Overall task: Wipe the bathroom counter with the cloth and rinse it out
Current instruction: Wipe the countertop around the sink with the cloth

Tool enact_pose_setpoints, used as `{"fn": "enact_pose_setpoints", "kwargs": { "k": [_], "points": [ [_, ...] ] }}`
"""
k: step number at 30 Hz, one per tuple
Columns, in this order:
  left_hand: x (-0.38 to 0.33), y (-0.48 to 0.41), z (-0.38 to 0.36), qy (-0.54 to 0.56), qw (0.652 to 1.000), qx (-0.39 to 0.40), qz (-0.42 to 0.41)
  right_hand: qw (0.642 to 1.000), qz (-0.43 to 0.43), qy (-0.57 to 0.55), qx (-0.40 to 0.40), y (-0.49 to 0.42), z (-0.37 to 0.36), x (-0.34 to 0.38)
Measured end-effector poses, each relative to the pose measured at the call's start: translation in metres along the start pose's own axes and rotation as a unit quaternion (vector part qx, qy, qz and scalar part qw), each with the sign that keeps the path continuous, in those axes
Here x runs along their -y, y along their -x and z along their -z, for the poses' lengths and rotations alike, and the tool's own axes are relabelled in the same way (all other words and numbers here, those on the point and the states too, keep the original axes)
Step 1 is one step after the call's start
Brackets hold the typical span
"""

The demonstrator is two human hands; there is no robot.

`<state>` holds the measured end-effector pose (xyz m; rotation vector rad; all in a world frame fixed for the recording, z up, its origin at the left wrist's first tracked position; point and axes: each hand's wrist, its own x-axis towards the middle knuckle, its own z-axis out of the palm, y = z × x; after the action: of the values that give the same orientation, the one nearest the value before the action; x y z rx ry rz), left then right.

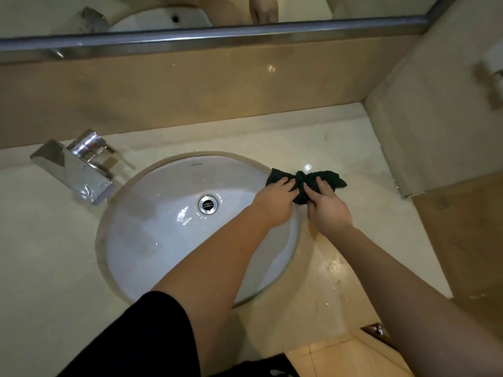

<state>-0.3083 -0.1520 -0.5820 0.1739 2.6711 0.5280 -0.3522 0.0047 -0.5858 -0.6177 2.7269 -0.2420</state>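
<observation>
A: cloth status?
B: Dark cloth [306, 180], near black with a green cast. It's bunched tight in the middle and both ends fan out sideways, like a bow tie.
A: where is it?
B: Right of centre in the frame, on the table [40, 254] at the right rim of the basin [152, 240]. Its left end overlaps the rim. Its right end lies on the table surface.
A: hands?
B: Both on the cloth. Left hand [277, 202] comes in from lower left, fingers curled over the left half just beside the bunched middle. Right hand [328, 210] comes in from lower right, fingers and thumb pinching the right half. The two are close together at the pinch, each closed round cloth only.
A: basin contents?
B: White oval bowl set under the table top. Chrome drain [208, 204] at its centre; can't tell if the plug is up or down. There's a wet sheen and droplets near the drain and on the lower left wall. The left forearm crosses above the bowl's lower right part.
A: anything else?
B: Chrome faucet [73, 164] sits on the table at the left of the frame, spout angled toward the bowl. Water drops [337, 268] lie on the table lower right of the bowl. Mirror [136, 12] runs across the top edge, with a metal rail [245, 31] under it.
</observation>
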Motion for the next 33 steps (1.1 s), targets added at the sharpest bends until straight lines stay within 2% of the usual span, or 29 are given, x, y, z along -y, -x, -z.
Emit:
{"fn": "enact_pose_setpoints", "kwargs": {
  "k": [5,15,21,25,33],
  "points": [
    [-0.055,0.027,-0.029,-0.053,0.998,0.018,-0.024,1.0,-0.013,-0.013,0.01,0.056,-0.01,-0.027],
    [-0.116,0.103,-0.095,-0.022,1.0,-0.016,-0.011,1.0,-0.024,0.006,0.001,0.161,-0.04,-0.041],
    [-0.128,0.138,-0.121,-0.007,1.0,-0.017,0.025,0.992,-0.043,0.118,0.023,0.197,-0.048,-0.032],
    [-0.126,0.162,-0.132,-0.013,0.999,-0.013,0.035,0.988,-0.074,0.126,0.044,0.218,-0.058,-0.013],
    [-0.089,0.221,-0.135,-0.001,0.999,0.002,0.037,0.983,-0.078,0.149,0.079,0.249,-0.073,0.051]
  ]
}}
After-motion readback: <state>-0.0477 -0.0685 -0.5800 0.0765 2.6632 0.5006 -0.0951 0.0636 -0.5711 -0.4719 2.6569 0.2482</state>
